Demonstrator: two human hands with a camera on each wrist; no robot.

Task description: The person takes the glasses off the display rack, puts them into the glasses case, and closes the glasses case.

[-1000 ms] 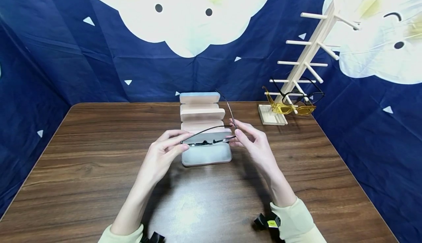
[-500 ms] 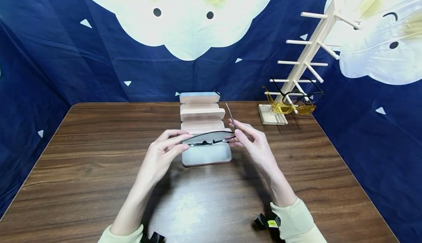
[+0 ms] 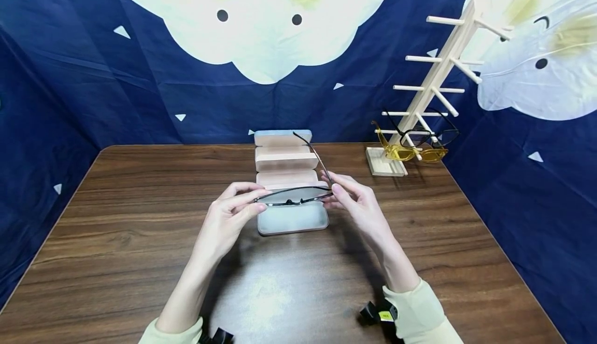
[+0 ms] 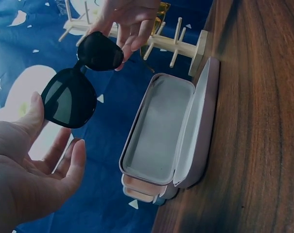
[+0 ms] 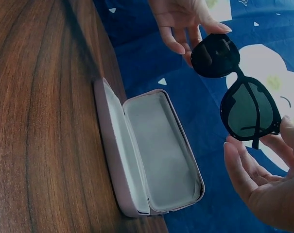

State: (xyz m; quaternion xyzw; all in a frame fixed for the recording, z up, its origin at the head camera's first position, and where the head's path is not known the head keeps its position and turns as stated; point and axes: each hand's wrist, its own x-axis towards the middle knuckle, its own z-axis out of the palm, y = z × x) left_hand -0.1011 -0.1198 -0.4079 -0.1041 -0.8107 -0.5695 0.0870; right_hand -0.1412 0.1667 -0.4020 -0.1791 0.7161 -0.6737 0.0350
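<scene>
Both hands hold a pair of black sunglasses with dark lenses in the air over an open glasses case. In the head view, the left hand pinches the left end of the frame between thumb and fingers. My right hand grips the right end near the hinge. One temple lies folded across behind the lenses; the other slants up and inward from the right hinge. From the left wrist, the lenses face the camera. The case's grey-lined inside holds nothing visible in the right wrist view.
Behind the grey-lined case stand more open pink-lined cases in a row. A wooden glasses rack rises at the back right, bearing yellow-framed glasses and black-framed glasses. A blue curtain borders the brown wood table.
One temple has folded down closer to the lenses. The other temple's tip has swung inward to the left. Both hands have stayed almost in place, still holding the sunglasses.
</scene>
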